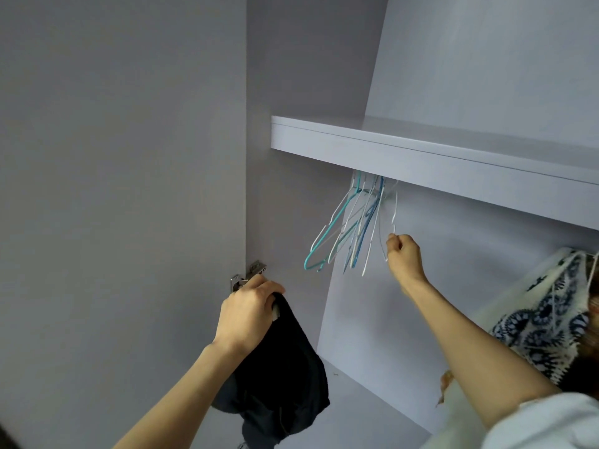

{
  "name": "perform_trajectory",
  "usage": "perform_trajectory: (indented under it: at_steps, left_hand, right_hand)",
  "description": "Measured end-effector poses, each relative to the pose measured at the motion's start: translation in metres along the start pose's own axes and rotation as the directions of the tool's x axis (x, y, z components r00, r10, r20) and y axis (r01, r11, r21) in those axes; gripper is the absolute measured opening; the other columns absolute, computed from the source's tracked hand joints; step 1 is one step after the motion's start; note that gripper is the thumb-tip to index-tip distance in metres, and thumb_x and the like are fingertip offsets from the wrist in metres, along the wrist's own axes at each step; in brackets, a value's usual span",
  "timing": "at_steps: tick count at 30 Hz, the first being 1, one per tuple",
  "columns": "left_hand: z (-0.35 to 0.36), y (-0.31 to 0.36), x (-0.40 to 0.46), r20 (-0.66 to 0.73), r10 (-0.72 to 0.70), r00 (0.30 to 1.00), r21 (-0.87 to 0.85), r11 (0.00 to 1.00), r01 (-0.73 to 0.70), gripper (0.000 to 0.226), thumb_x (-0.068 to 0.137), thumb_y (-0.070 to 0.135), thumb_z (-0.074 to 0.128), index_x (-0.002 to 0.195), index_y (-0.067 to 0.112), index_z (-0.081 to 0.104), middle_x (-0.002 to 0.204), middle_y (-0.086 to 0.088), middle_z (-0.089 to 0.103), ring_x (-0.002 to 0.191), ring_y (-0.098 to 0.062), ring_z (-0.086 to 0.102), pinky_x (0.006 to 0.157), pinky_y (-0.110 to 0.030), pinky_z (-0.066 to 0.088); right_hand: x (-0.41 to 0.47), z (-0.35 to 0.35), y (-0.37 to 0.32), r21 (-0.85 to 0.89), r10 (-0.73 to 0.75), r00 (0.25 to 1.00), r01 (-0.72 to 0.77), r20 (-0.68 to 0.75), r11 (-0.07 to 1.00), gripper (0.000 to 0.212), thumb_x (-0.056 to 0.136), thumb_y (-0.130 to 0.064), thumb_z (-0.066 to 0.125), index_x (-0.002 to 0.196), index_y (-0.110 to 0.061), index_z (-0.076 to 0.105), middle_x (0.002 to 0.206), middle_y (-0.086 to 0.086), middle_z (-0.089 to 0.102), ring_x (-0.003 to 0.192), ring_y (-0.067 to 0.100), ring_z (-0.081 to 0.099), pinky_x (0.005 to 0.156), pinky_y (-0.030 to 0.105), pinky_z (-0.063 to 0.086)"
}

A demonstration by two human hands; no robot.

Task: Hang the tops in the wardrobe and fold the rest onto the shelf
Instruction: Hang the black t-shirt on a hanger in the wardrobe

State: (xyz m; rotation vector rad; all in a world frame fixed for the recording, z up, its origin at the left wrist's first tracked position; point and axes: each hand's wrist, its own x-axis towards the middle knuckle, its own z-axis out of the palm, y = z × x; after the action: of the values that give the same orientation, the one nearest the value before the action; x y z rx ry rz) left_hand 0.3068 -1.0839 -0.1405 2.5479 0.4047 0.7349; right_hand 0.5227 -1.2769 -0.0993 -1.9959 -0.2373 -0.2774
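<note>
My left hand [249,311] grips a black garment [282,377] that hangs down in front of the wardrobe's left side. My right hand [403,254] reaches up inside the wardrobe and pinches a thin white wire hanger [393,215] at the right end of a bunch. Several empty teal, blue and white hangers [343,231] dangle from a rail hidden under the white shelf [421,157]. The rail itself is out of sight.
A white top with a dark blue pattern [547,322] hangs at the right inside the wardrobe. The open door [123,189] fills the left, with a metal hinge [248,275] just above my left hand. The wardrobe's back panel [470,254] is behind the hangers.
</note>
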Motion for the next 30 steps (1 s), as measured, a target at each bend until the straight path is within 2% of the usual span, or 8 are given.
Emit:
perform_trajectory:
  at_steps: [5, 8, 14, 17, 20, 23, 28, 30]
  left_hand:
    - [0.000, 0.003, -0.003, 0.006, 0.003, 1.000, -0.021, 1.000, -0.003, 0.029, 0.093, 0.010, 0.049, 0.107, 0.026, 0.068, 0.113, 0.009, 0.061, 0.098, -0.023, 0.060, 0.076, -0.034, 0.048]
    - [0.004, 0.008, -0.007, 0.003, 0.006, 1.000, -0.039, 0.999, -0.006, 0.028, 0.092, 0.010, 0.050, 0.106, 0.026, 0.068, 0.112, 0.010, 0.061, 0.098, -0.023, 0.060, 0.077, -0.034, 0.048]
    - [0.018, 0.012, -0.026, 0.036, -0.020, 0.999, -0.122, 0.992, 0.024, 0.027, 0.091, 0.008, 0.051, 0.103, 0.024, 0.069, 0.107, 0.006, 0.062, 0.095, -0.024, 0.060, 0.077, -0.031, 0.046]
    - [0.028, 0.006, -0.042, 0.079, -0.062, 0.995, -0.204, 0.976, 0.077, 0.029, 0.090, 0.002, 0.050, 0.101, 0.018, 0.069, 0.104, -0.001, 0.062, 0.094, -0.026, 0.060, 0.078, -0.027, 0.042]
    - [0.038, 0.000, -0.063, 0.186, -0.082, 0.979, -0.231, 0.965, 0.125, 0.032, 0.089, -0.003, 0.047, 0.102, 0.017, 0.068, 0.106, -0.004, 0.062, 0.098, -0.026, 0.059, 0.080, -0.020, 0.036]
    - [0.047, -0.007, -0.080, 0.272, -0.073, 0.960, -0.225, 0.965, 0.137, 0.032, 0.089, -0.004, 0.046, 0.103, 0.015, 0.068, 0.110, -0.006, 0.063, 0.103, -0.025, 0.058, 0.080, -0.016, 0.034]
    - [0.058, -0.012, -0.108, 0.367, -0.047, 0.929, -0.229, 0.963, 0.140, 0.029, 0.089, -0.003, 0.047, 0.103, 0.011, 0.068, 0.111, -0.008, 0.065, 0.104, -0.027, 0.059, 0.085, -0.020, 0.038]
    - [0.063, -0.014, -0.118, 0.391, -0.061, 0.918, -0.223, 0.962, 0.159, 0.029, 0.089, -0.003, 0.047, 0.103, 0.010, 0.068, 0.110, -0.007, 0.066, 0.104, -0.027, 0.060, 0.085, -0.020, 0.038]
  right_hand:
    - [-0.014, -0.010, -0.004, -0.195, -0.008, 0.997, -0.006, -0.073, 0.981, 0.026, 0.100, -0.022, 0.036, 0.087, -0.003, 0.046, 0.092, 0.023, 0.058, 0.091, 0.037, 0.055, 0.074, 0.035, 0.039]
    - [-0.037, -0.013, 0.005, -0.256, -0.030, 0.994, 0.002, -0.107, 0.967, 0.030, 0.100, -0.020, 0.038, 0.096, 0.007, 0.050, 0.102, 0.030, 0.061, 0.098, 0.045, 0.055, 0.079, 0.041, 0.041]
    - [-0.096, -0.021, 0.043, -0.257, -0.009, 0.998, -0.008, -0.065, 0.966, 0.019, 0.097, -0.013, 0.041, 0.082, -0.002, 0.044, 0.091, 0.028, 0.060, 0.087, 0.042, 0.057, 0.076, 0.042, 0.043]
    - [-0.127, -0.027, 0.069, -0.224, 0.081, 0.997, -0.083, -0.017, 0.971, 0.018, 0.097, -0.011, 0.039, 0.081, -0.002, 0.043, 0.082, 0.025, 0.058, 0.077, 0.041, 0.061, 0.073, 0.048, 0.050]
    - [-0.166, -0.030, 0.099, -0.137, 0.199, 0.979, -0.192, 0.038, 0.972, 0.018, 0.097, -0.009, 0.038, 0.079, -0.004, 0.042, 0.076, 0.016, 0.050, 0.060, 0.032, 0.060, 0.055, 0.035, 0.050]
    - [-0.205, -0.033, 0.126, -0.073, 0.298, 0.952, -0.294, 0.066, 0.953, 0.024, 0.091, 0.006, 0.037, 0.073, -0.009, 0.037, 0.077, 0.009, 0.045, 0.055, 0.027, 0.054, 0.043, 0.021, 0.047]
    - [-0.265, -0.040, 0.151, -0.039, 0.408, 0.902, -0.406, 0.143, 0.913, 0.035, 0.083, 0.023, 0.030, 0.072, -0.011, 0.030, 0.075, 0.005, 0.033, 0.067, 0.024, 0.035, 0.050, 0.024, 0.045]
    - [-0.285, -0.042, 0.157, -0.027, 0.461, 0.876, -0.462, 0.141, 0.887, 0.033, 0.084, 0.023, 0.030, 0.076, -0.009, 0.033, 0.078, 0.007, 0.033, 0.069, 0.024, 0.035, 0.048, 0.022, 0.045]
